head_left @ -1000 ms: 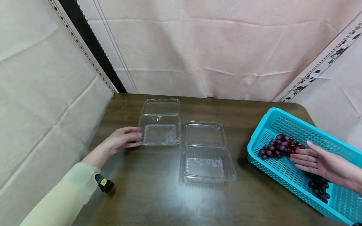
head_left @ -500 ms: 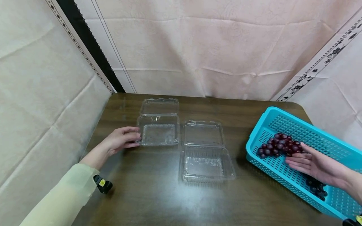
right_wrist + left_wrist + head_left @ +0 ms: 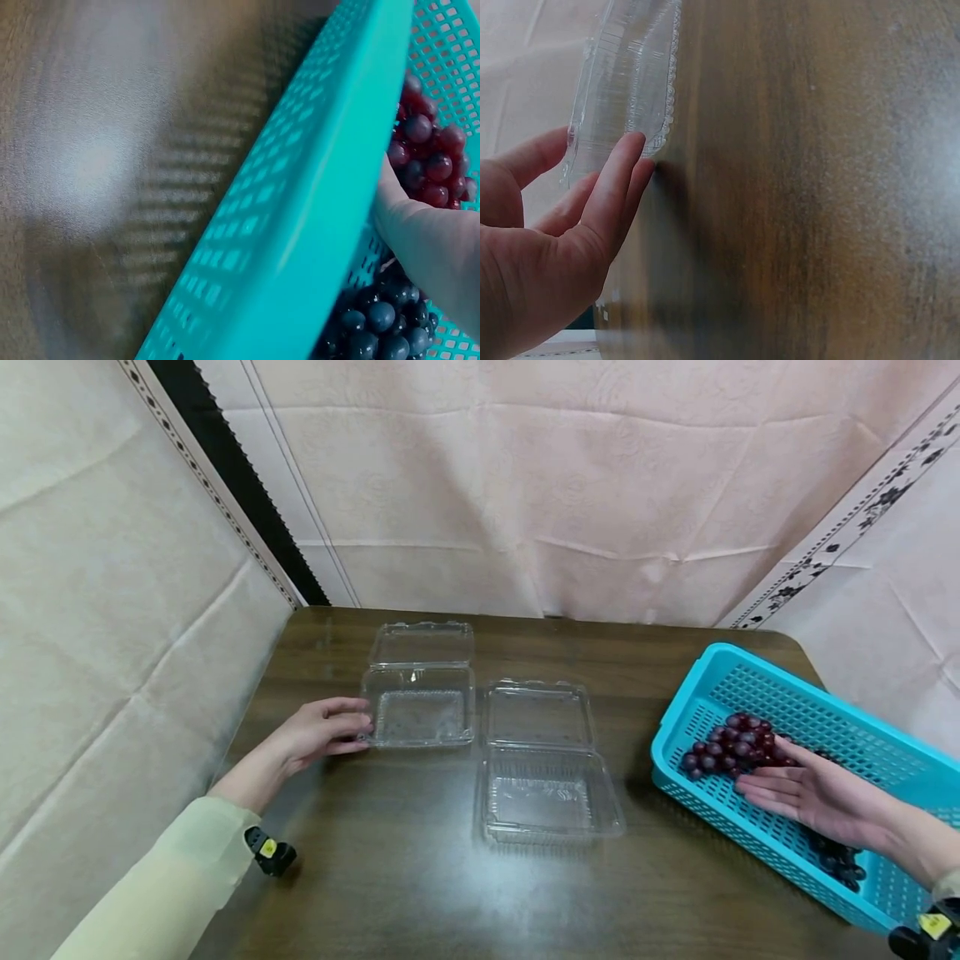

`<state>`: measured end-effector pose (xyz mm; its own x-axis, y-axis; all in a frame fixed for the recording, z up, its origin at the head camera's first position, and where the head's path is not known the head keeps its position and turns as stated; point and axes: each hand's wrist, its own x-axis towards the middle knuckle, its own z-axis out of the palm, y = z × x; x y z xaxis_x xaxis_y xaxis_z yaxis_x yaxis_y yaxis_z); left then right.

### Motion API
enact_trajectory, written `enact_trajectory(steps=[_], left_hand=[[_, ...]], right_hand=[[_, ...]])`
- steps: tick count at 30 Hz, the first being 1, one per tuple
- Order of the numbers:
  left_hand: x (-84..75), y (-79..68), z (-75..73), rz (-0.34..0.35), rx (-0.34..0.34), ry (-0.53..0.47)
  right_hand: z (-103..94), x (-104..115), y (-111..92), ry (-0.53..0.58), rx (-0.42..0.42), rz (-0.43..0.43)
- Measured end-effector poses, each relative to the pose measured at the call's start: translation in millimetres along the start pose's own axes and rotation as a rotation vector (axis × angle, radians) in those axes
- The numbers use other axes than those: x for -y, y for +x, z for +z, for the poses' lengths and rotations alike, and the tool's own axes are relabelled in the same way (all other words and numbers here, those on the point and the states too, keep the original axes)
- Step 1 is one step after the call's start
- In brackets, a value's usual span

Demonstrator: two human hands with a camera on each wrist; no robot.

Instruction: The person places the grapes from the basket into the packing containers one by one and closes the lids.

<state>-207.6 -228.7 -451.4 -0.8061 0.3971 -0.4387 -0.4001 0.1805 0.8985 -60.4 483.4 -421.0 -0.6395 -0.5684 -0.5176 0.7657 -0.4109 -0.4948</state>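
My left hand touches the left side of a clear plastic clamshell container, whose lid is folded back. In the left wrist view, the thumb is at the rim and the straight fingers lie along the container's wall. My right hand is inside a turquoise basket, palm turned sideways, fingers extended beside a bunch of red grapes. A bunch of dark grapes lies partly hidden below that hand. The right wrist view shows the hand between the red grapes and the dark grapes.
A second clear clamshell container with its lid back stands mid-table, right of the first and nearer. The basket sits at the right of the brown wooden table. Pale cloth hangs behind the table and along both sides.
My right hand has moved left and slightly down, closer against the red grapes, and its wrist camera has come into view. The left hand stays at the container.
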Motion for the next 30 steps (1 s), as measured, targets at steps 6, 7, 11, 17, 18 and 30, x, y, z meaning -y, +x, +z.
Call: enact_trajectory(steps=[6, 7, 11, 17, 18, 30], left_hand=[[1.7, -1.1, -0.8, -0.002, 0.004, 0.011], [1.6, -1.4, -0.8, -0.002, 0.005, 0.014], [1.3, -1.7, -0.2, -0.009, 0.001, 0.019], [1.4, -0.1, 0.5, -0.004, 0.007, 0.014], [1.3, 0.0, 0.9, -0.005, 0.007, 0.013], [1.4, -0.1, -1.0, -0.011, 0.001, 0.031]], right_hand=[[6.4, -1, 7, -0.071, -0.092, -0.021], [7.3, 0, 8, -0.071, -0.108, -0.025], [10.8, 0, 11, -0.065, -0.14, -0.032], [18.5, -6, 16, -0.094, -0.236, -0.047], [20.0, -7, 17, -0.103, -0.261, -0.051], [23.7, -11, 16, -0.141, -0.373, -0.109]])
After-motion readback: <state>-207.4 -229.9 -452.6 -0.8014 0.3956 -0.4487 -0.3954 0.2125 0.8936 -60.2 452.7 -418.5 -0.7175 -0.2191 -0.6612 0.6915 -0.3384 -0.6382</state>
